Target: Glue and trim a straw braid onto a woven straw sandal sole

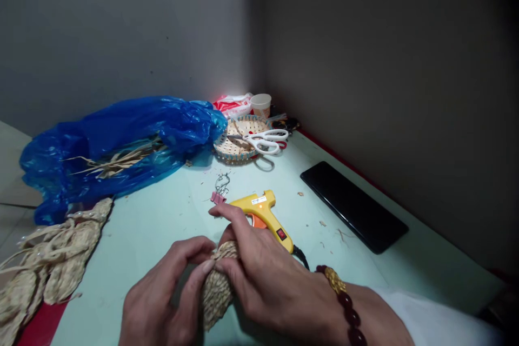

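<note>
Both hands close round a small woven straw piece [217,292] low in the middle of the view, on a pale green table [162,221]. My left hand [162,297] grips its left side, thumb and fingers pinched on the top edge. My right hand [263,275], with a dark red bead bracelet [344,303] at the wrist, wraps over the right side and presses the top. Just behind the right fingers lies a yellow glue gun [267,213].
A blue plastic bag [117,146] with dry straw lies at the back left. Braided straw pieces [52,259] sit at the left edge. White scissors [265,141] rest on a small woven basket [227,148]. A pink binder clip [218,197], paper cup [260,104] and black phone [352,205] are nearby.
</note>
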The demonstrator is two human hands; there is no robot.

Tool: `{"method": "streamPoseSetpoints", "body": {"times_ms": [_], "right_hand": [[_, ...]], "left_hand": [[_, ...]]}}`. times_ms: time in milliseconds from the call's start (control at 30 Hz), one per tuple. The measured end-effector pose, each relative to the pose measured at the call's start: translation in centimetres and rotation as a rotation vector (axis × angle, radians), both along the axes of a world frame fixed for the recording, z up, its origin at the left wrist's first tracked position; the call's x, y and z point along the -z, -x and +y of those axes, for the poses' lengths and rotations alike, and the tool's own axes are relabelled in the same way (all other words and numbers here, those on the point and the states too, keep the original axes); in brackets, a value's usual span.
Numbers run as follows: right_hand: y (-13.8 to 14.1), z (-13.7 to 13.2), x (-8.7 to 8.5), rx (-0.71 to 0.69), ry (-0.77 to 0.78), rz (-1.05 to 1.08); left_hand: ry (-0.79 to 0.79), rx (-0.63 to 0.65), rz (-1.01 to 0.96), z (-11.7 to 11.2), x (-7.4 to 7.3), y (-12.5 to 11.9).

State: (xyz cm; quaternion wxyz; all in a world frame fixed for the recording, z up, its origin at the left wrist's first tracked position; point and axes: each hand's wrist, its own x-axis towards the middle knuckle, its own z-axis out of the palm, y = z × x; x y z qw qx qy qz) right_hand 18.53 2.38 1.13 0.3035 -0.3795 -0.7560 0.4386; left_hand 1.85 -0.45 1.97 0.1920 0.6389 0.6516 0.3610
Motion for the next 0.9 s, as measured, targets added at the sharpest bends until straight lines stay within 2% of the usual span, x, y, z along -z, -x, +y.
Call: {"method": "streamPoseSetpoints", "body": {"times_ms": [133, 300, 567, 667, 733, 833, 900], "right_hand": [[-0.4, 0.8, 0.0, 0.049, -0.001, 0.019], [-0.7, 1.3, -0.6, 0.012, 0.077, 0.096], [-0.7, 1.7, -0.3, -0.011, 0.114, 0.202], [-0.8, 2.1, -0.3, 0.019, 0.084, 0.229], [-0.8, 2.1, -0.5, -0.019, 0.063, 0.198], [-0.4, 2.0, -0.7, -0.117, 0.039, 0.122], [-0.1, 1.8, -0.4, -0.125, 0.037, 0.084]], "left_hand": [[0.18, 0.027, -0.172, 0.9, -0.4, 0.5], [0.369, 0.08, -0.421, 1.6, -0.5, 2.4], [0.614, 0.144, -0.718, -0.8, 0.0, 4.0], [0.664, 0.164, -0.701, -1.2, 0.2, 4.2], [0.681, 0.198, -0.654, -1.2, 0.4, 4.5], [0.632, 0.209, -0.57, -1.2, 0.8, 4.7], [0.571, 0.226, -0.481, -1.5, 1.1, 4.7]]}}
